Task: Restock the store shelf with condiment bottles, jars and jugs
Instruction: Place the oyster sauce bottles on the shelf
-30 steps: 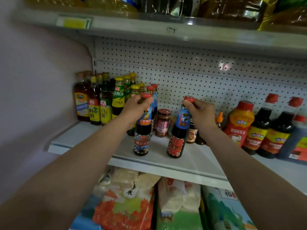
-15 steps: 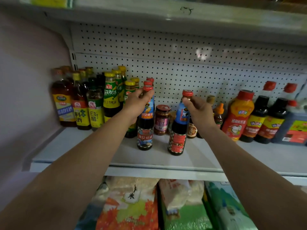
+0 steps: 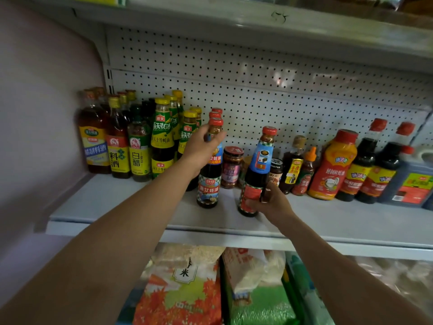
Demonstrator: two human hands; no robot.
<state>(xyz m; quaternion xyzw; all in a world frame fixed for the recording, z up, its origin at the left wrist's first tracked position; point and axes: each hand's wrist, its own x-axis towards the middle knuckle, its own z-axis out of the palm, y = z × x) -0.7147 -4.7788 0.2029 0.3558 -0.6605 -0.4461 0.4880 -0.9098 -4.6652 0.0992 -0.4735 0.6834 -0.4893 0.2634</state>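
Two dark red-capped sauce bottles stand near the front of the white shelf (image 3: 112, 202). My left hand (image 3: 201, 147) grips the neck of the left sauce bottle (image 3: 209, 184), which has a blue checked label. My right hand (image 3: 269, 201) holds the lower body of the right sauce bottle (image 3: 259, 165), with a blue neck label and a red lower label. This bottle tilts slightly to the right. Two more red caps (image 3: 216, 113) show in a row behind the left bottle.
Yellow-capped bottles (image 3: 161, 134) crowd the shelf's left end by the wall. A small jar (image 3: 231, 166) stands between the two held bottles. Small bottles, an orange squeeze bottle (image 3: 334, 165), dark bottles and a jug (image 3: 413, 181) fill the right. Rice bags (image 3: 185, 287) lie below.
My right hand slid from the right bottle's cap down to its lower body. My left hand stays on the left bottle's neck. The view came closer to the shelf.
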